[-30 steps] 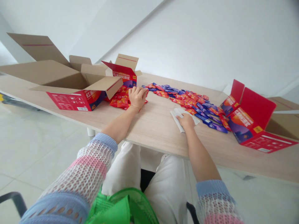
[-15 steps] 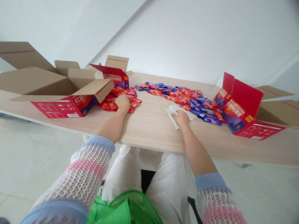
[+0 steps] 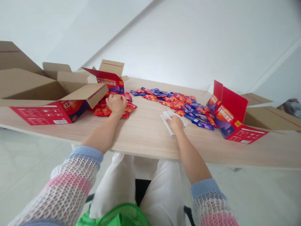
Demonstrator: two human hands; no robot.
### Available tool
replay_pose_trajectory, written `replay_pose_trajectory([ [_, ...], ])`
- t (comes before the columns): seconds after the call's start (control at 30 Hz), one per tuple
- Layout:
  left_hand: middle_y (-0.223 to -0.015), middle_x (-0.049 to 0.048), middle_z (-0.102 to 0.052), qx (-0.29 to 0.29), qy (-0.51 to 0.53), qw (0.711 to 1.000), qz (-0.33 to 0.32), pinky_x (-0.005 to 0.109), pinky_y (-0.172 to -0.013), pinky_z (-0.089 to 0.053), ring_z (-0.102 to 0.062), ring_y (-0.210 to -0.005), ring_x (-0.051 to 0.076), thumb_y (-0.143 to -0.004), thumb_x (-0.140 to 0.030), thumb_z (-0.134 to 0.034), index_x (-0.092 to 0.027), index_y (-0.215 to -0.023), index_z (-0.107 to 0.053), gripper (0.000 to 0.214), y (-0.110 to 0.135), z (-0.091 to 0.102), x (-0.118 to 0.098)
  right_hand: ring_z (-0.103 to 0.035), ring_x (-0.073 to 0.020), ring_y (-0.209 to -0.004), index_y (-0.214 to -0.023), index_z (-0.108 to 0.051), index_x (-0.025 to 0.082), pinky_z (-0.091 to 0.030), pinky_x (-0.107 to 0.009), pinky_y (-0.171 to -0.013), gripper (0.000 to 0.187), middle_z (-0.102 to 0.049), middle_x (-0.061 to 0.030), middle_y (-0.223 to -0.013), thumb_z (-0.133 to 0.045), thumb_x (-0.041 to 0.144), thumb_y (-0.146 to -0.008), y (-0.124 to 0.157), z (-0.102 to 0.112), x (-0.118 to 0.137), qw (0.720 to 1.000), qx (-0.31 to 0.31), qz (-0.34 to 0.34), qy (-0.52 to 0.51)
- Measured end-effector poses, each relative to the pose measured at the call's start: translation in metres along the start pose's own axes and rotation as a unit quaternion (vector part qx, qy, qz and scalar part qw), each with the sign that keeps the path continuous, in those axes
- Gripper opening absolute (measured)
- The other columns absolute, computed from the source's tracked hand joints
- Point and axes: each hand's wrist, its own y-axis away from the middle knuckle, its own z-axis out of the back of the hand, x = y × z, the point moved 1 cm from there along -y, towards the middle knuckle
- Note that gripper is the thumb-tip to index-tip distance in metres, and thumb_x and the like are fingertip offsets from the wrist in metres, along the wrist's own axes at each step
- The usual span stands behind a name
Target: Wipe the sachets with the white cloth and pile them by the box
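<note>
My left hand [image 3: 117,105] is closed over a heap of red sachets [image 3: 100,110], fingers curled, with a bit of red showing between them. The fingertips are mostly hidden. My right hand [image 3: 176,123] grips a folded white cloth [image 3: 168,127] that lies on the table. Just beyond the cloth, a long spread of red sachets [image 3: 177,99] and purple-blue sachets [image 3: 205,125] runs from the back middle toward the right.
A large open red carton [image 3: 42,113] stands at the left of the wooden table [image 3: 145,135], with a smaller open red box [image 3: 110,82] behind it. Another open red box [image 3: 229,121] stands on the right. Their flaps stick out. A pale wall [image 3: 188,40] rises behind.
The view has shifted slightly. My left hand has moved a little over the red heap, toward the boxes, and its fingers look more curled. My right hand remains on the cloth.
</note>
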Motion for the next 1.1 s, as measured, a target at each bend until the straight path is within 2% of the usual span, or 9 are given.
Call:
replay_pose_trajectory([
  [0.17, -0.079, 0.0112, -0.065, -0.064, 0.048, 0.995, -0.056, 0.034, -0.069, -0.039, -0.056, -0.082, 0.025, -0.09, -0.035, -0.039, -0.018, -0.08, -0.069, 0.036, 0.0, -0.004, 0.0, -0.062, -0.0247, -0.101, -0.113, -0.065, 0.026, -0.046, -0.032, -0.079, 0.04, -0.068, -0.0097, -0.107, -0.052, 0.05, -0.085, 0.017, 0.009, 0.016, 0.998, -0.043, 0.053, -0.007],
  [0.27, -0.073, 0.0081, -0.063, -0.051, 0.06, 0.987, -0.138, 0.031, -0.067, -0.039, -0.057, -0.077, 0.021, -0.09, -0.035, -0.04, -0.019, -0.076, -0.067, 0.035, 0.012, -0.005, -0.014, -0.063, -0.0243, -0.099, -0.113, -0.065, 0.025, -0.047, -0.031, -0.078, 0.039, -0.068, -0.01, -0.106, -0.051, 0.048, -0.086, 0.023, 0.009, 0.02, 0.998, -0.034, 0.057, 0.001],
  [0.4, -0.07, 0.0082, -0.063, 0.055, 0.088, 0.959, -0.263, 0.031, -0.065, -0.039, -0.058, -0.072, 0.021, -0.087, -0.033, -0.043, -0.019, -0.076, -0.068, 0.031, 0.041, -0.007, -0.044, -0.061, -0.0249, -0.103, -0.115, -0.064, 0.024, -0.046, -0.032, -0.08, 0.039, -0.067, -0.0115, -0.109, -0.051, 0.047, -0.086, 0.028, 0.003, 0.023, 0.996, 0.02, 0.079, 0.02],
  [0.53, -0.068, 0.0083, -0.065, 0.235, 0.117, 0.883, -0.389, 0.031, -0.059, -0.039, -0.059, -0.064, 0.02, -0.083, -0.035, -0.047, -0.018, -0.077, -0.07, 0.029, 0.063, -0.016, -0.065, -0.061, -0.0253, -0.102, -0.119, -0.058, 0.021, -0.045, -0.033, -0.08, 0.041, -0.065, -0.0131, -0.11, -0.046, 0.045, -0.089, 0.034, -0.004, 0.028, 0.995, 0.028, 0.089, 0.031],
  [0.63, -0.076, 0.0074, -0.068, 0.283, 0.131, 0.866, -0.39, 0.03, -0.059, -0.04, -0.061, -0.068, 0.02, -0.082, -0.035, -0.048, -0.019, -0.082, -0.07, 0.027, 0.062, -0.028, -0.071, -0.061, -0.0241, -0.1, -0.119, -0.056, 0.02, -0.045, -0.032, -0.078, 0.039, -0.063, -0.0135, -0.11, -0.043, 0.043, -0.091, 0.04, -0.007, 0.034, 0.995, 0.013, 0.091, 0.042],
  [0.8, -0.081, 0.0059, -0.07, 0.308, 0.091, 0.891, -0.323, 0.03, -0.061, -0.042, -0.064, -0.075, 0.022, -0.083, -0.033, -0.046, -0.023, -0.086, -0.067, 0.024, 0.046, -0.061, -0.083, -0.062, -0.0231, -0.096, -0.115, -0.056, 0.02, -0.044, -0.031, -0.074, 0.035, -0.063, -0.012, -0.108, -0.04, 0.041, -0.092, 0.049, -0.007, 0.043, 0.993, 0.002, 0.104, 0.054],
  [0.93, -0.095, 0.0139, -0.067, 0.281, 0.016, 0.924, -0.261, 0.035, -0.069, -0.046, -0.061, -0.091, 0.028, -0.081, -0.03, -0.047, -0.017, -0.097, -0.064, 0.027, 0.031, -0.097, -0.108, -0.062, -0.0225, -0.095, -0.113, -0.056, 0.021, -0.044, -0.03, -0.073, 0.033, -0.063, -0.0102, -0.105, -0.041, 0.041, -0.092, 0.051, -0.008, 0.046, 0.994, 0.002, 0.101, 0.041],
  [1.0, -0.108, 0.0188, -0.063, 0.257, 0.008, 0.929, -0.267, 0.039, -0.081, -0.045, -0.054, -0.106, 0.031, -0.079, -0.029, -0.049, -0.011, -0.105, -0.061, 0.034, 0.025, -0.117, -0.125, -0.062, -0.0229, -0.093, -0.111, -0.056, 0.021, -0.044, -0.031, -0.072, 0.031, -0.063, -0.0094, -0.103, -0.041, 0.04, -0.092, 0.05, -0.009, 0.046, 0.995, -0.006, 0.099, 0.032],
  [1.1, -0.132, 0.0194, -0.05, 0.244, 0.045, 0.913, -0.324, 0.04, -0.098, -0.035, -0.039, -0.124, 0.031, -0.077, -0.029, -0.052, -0.008, -0.127, -0.05, 0.055, 0.018, -0.147, -0.15, -0.062, -0.0231, -0.09, -0.107, -0.057, 0.022, -0.044, -0.032, -0.072, 0.029, -0.063, -0.0084, -0.1, -0.042, 0.04, -0.091, 0.047, -0.011, 0.045, 0.995, -0.018, 0.098, 0.022],
])
